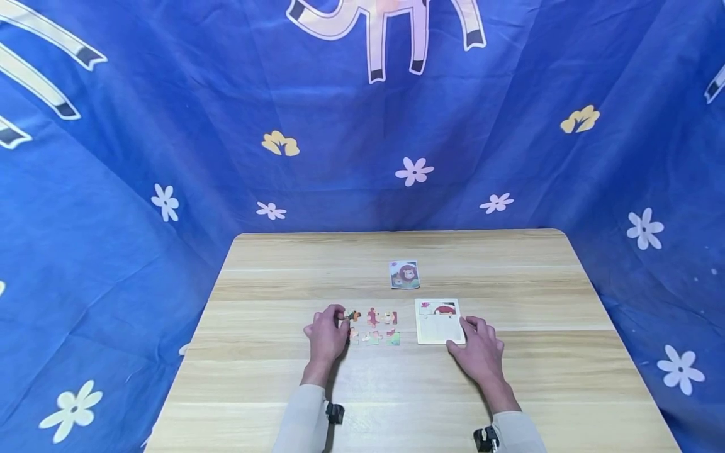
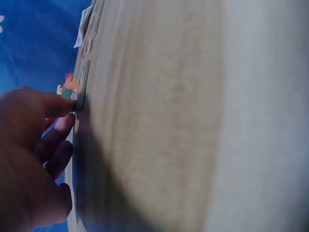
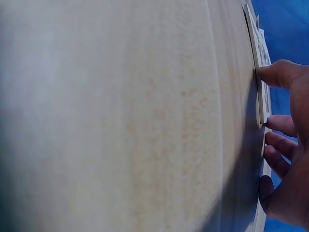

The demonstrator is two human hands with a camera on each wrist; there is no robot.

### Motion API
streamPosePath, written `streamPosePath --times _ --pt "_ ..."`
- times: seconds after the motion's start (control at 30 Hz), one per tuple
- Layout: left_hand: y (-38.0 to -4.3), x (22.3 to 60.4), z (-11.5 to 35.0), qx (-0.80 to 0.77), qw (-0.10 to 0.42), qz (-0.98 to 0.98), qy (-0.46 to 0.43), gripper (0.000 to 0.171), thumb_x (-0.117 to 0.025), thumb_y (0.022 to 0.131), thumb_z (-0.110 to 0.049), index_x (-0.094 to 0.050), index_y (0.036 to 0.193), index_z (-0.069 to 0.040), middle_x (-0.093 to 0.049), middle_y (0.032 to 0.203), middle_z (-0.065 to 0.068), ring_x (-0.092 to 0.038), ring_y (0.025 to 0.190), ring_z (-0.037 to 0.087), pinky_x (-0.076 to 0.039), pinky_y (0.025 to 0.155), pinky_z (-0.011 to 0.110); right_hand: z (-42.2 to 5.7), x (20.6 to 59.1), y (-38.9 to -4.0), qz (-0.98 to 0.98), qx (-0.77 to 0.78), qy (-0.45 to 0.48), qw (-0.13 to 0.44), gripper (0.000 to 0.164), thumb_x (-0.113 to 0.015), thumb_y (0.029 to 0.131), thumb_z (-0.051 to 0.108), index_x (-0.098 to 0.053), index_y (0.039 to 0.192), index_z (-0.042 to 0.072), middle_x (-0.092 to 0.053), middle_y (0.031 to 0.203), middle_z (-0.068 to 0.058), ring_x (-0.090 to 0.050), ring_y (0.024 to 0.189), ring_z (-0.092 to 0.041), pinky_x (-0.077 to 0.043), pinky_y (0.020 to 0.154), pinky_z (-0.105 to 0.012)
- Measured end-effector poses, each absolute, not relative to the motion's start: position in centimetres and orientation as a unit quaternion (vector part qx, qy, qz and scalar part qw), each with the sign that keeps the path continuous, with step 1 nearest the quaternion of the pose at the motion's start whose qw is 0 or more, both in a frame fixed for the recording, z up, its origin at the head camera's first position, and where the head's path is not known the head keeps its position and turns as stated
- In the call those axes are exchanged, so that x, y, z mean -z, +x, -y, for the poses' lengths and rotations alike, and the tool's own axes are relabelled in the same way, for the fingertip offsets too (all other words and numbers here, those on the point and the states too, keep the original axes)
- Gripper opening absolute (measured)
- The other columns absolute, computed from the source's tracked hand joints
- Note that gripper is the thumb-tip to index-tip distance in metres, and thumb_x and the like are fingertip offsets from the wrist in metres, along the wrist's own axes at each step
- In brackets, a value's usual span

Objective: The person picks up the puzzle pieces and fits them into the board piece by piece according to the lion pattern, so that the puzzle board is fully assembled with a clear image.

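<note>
- White puzzle tray (image 1: 437, 331) lies right of centre in the lower half of the frame; our right hand (image 1: 480, 350) holds its lower right corner between thumb and forefinger.
- Left of it we find loose puzzle pieces (image 1: 373, 317) in two rows; at their left end, our left hand (image 1: 328, 336) seems to pinch one piece (image 1: 354, 316).
- We should lift this piece by its edges, level, without pushing its neighbours, while steadying the tray.

Colourful puzzle pieces (image 1: 372, 338) lie in two rows, to the left of the white puzzle tray (image 1: 440, 330), whose far part is filled.
</note>
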State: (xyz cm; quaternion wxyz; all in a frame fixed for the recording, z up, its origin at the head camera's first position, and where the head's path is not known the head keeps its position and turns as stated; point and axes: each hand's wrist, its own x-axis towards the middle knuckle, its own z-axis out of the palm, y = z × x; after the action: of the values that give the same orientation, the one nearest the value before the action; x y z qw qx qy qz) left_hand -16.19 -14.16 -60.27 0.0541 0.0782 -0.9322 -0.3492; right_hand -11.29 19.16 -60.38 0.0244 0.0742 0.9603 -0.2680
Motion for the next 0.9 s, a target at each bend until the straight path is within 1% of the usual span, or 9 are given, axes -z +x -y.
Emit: streamPosePath --times 0.17,0.37,0.5,0.77,0.83,0.9 --pt "-16.3 60.4 14.1 0.364 0.047 0.926 0.086 0.017 -0.069 0.086 -0.021 -0.065 0.102 -0.018 -0.067 0.085 -0.008 -0.055 0.09 0.02 -0.026 0.083 0.045 -19.2 60.4 -11.3 -0.961 0.266 0.07 0.017 0.072 -0.069 0.079 0.045 -0.051 0.139 0.008 -0.045 0.141 -0.009 -0.038 0.126 -0.031 -0.03 0.089 -0.051" --pt "-16.3 59.8 13.4 0.39 0.046 0.916 0.081 0.016 -0.064 0.088 -0.02 -0.065 0.104 -0.019 -0.07 0.087 -0.002 -0.058 0.09 0.023 -0.029 0.084 0.045 -19.2 60.5 -11.3 -0.963 0.262 0.068 0.006 0.072 -0.07 0.079 0.044 -0.052 0.138 0.008 -0.046 0.139 -0.009 -0.039 0.125 -0.032 -0.03 0.087 -0.05" --pt "-16.2 59.2 12.5 0.404 0.045 0.911 0.073 0.016 -0.062 0.088 -0.018 -0.066 0.104 -0.017 -0.069 0.085 0.001 -0.059 0.088 0.022 -0.029 0.084 0.044 -19.2 60.4 -11.4 -0.964 0.259 0.068 0.007 0.073 -0.069 0.079 0.045 -0.052 0.138 0.008 -0.047 0.139 -0.01 -0.039 0.124 -0.032 -0.031 0.088 -0.05" --pt "-15.9 58.9 10.5 0.427 0.042 0.902 0.052 0.014 -0.064 0.088 -0.018 -0.066 0.102 -0.017 -0.066 0.078 -0.003 -0.056 0.08 0.017 -0.03 0.085 0.044 -19.1 60.3 -11.4 -0.963 0.26 0.073 0.023 0.074 -0.07 0.079 0.046 -0.051 0.139 0.008 -0.045 0.141 -0.01 -0.038 0.126 -0.032 -0.031 0.09 -0.051" --pt "-15.9 58.8 9.9 0.435 0.044 0.898 0.046 0.012 -0.064 0.088 -0.017 -0.066 0.1 -0.017 -0.067 0.077 -0.004 -0.055 0.078 0.015 -0.032 0.086 0.044 -19.1 60.3 -11.3 -0.963 0.26 0.074 0.023 0.074 -0.07 0.079 0.046 -0.051 0.139 0.008 -0.045 0.141 -0.01 -0.038 0.126 -0.032 -0.031 0.089 -0.05" --pt "-15.9 58.7 9.3 0.448 0.037 0.892 0.038 0.012 -0.064 0.088 -0.016 -0.066 0.099 -0.016 -0.065 0.077 -0.002 -0.055 0.075 0.015 -0.037 0.084 0.043 -19.2 60.3 -11.2 -0.963 0.259 0.073 0.02 0.074 -0.07 0.079 0.046 -0.051 0.139 0.008 -0.046 0.141 -0.01 -0.039 0.125 -0.032 -0.031 0.089 -0.05"
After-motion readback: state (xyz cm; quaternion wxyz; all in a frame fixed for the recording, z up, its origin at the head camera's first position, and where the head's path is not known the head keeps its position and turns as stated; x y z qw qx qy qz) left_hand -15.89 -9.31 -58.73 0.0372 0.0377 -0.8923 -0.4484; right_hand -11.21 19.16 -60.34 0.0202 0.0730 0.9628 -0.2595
